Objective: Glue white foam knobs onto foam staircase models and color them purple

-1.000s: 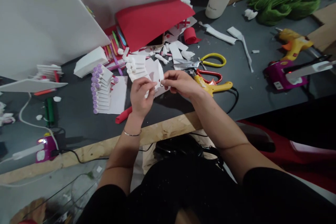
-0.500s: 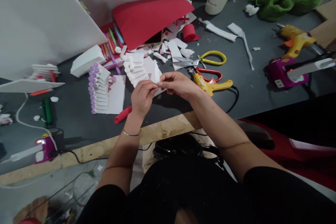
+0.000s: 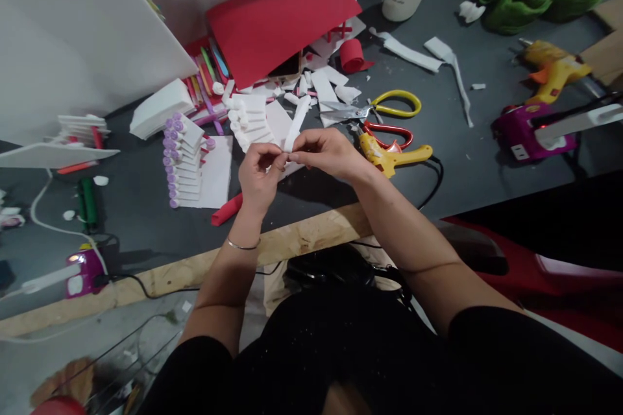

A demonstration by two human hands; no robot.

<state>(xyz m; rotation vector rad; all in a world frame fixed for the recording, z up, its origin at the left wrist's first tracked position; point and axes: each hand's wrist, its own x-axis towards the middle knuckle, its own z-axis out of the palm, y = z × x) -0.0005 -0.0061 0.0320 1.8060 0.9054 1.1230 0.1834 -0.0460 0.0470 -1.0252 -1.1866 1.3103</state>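
strip [image 3: 298, 122] between hands [image 3: 259, 176], left of scissors [image 3: 396, 104]

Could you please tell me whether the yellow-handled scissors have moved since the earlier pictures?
No, the yellow-handled scissors lie where they were, judged against the red roll.

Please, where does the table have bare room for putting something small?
Mostly bare patches: at right, between the near glue gun, the purple box and the loose strip; at left, between the green tube and the lilac-ended rolls. Beyond the left hand and right hand it is crowded: white scraps and red sheet.
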